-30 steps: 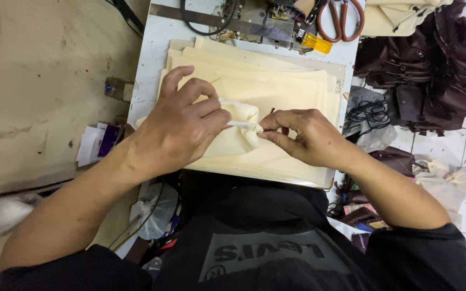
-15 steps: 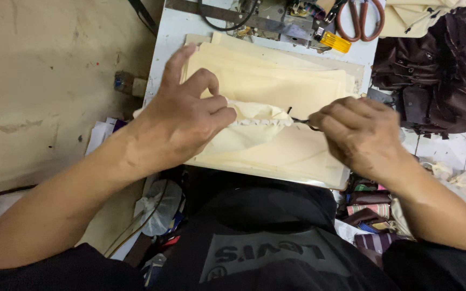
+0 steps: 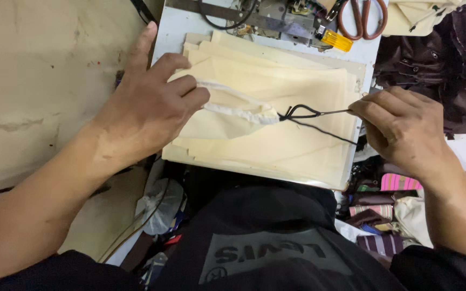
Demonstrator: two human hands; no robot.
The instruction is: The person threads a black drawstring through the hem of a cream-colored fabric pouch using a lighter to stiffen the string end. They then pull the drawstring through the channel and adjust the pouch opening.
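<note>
While left hand [image 3: 146, 108] pins the gathered cream casing [image 3: 238, 110] on the cream fabric stack [image 3: 276, 145], grip closed on it; right hand [image 3: 400, 126], off the stack's right edge, pinches a thin threading tool [image 3: 327, 112]; black cord [image 3: 319, 129] hooked, emerging at casing mouth, seemingly partway through; scissors [image 3: 362, 16] beyond stack.

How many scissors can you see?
1: a pair of red-handled metal scissors lies at the top edge, right of the sewing machine, far from both hands. More could be hidden under the dark brown fabric pile.
</note>
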